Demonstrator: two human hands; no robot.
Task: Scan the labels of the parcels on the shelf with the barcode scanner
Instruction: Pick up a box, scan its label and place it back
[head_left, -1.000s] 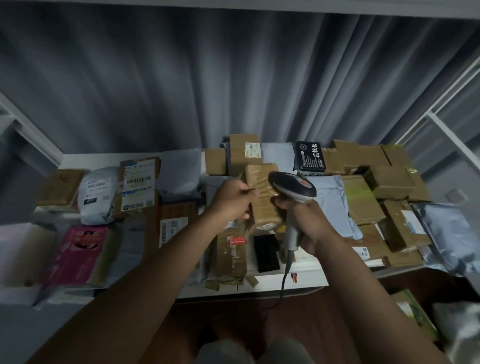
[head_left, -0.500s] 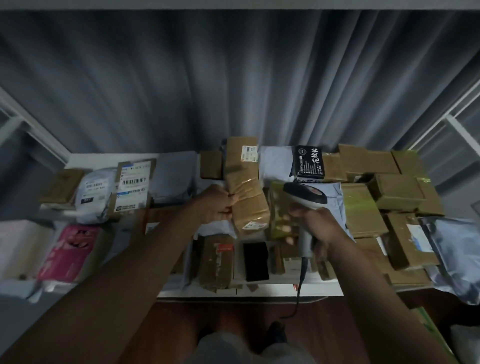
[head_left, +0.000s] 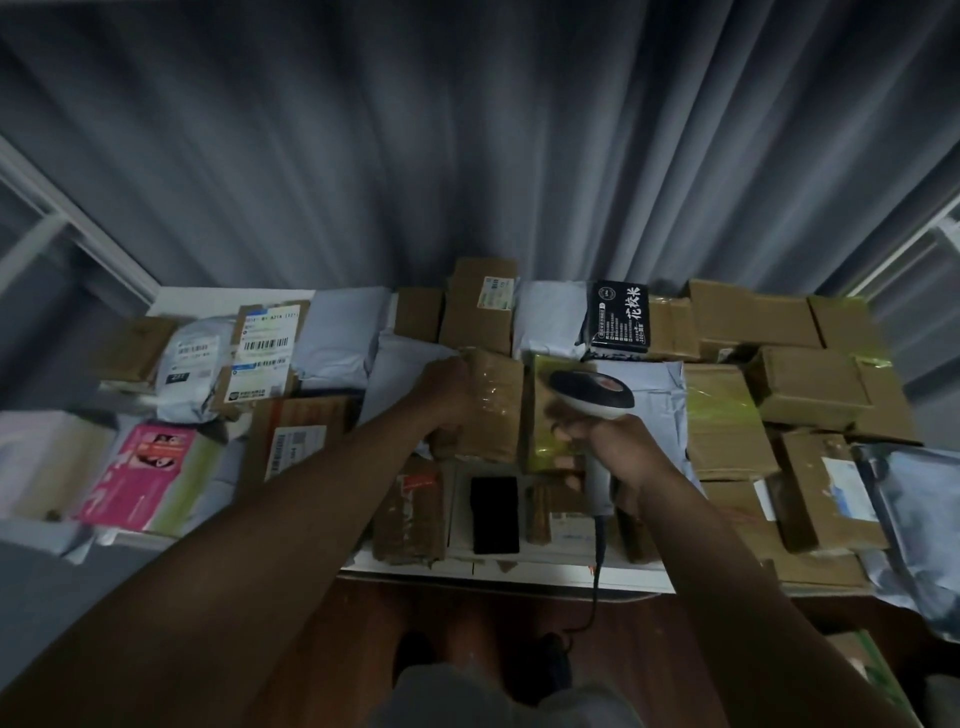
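Observation:
My left hand (head_left: 445, 395) grips the left side of a taped brown parcel (head_left: 496, 402) at the middle of the white shelf (head_left: 524, 570). My right hand (head_left: 615, 449) holds the handle of the grey and black barcode scanner (head_left: 592, 396), whose head hovers just right of that parcel, over a parcel with yellow-green tape (head_left: 545, 436). The scanner's cable (head_left: 597, 582) hangs down past the shelf's front edge. No label shows on the held parcel's visible face.
Many parcels crowd the shelf: a labelled box (head_left: 265, 348) and white mailer (head_left: 189, 369) at left, a pink packet (head_left: 143, 475), a black packet (head_left: 621, 317) at the back, brown boxes (head_left: 810, 387) at right, a black item (head_left: 494, 514) in front. Grey curtain behind.
My left hand has lowered the brown parcel onto the pile and its white label is gone from sight. The scanner head has moved closer to the parcel.

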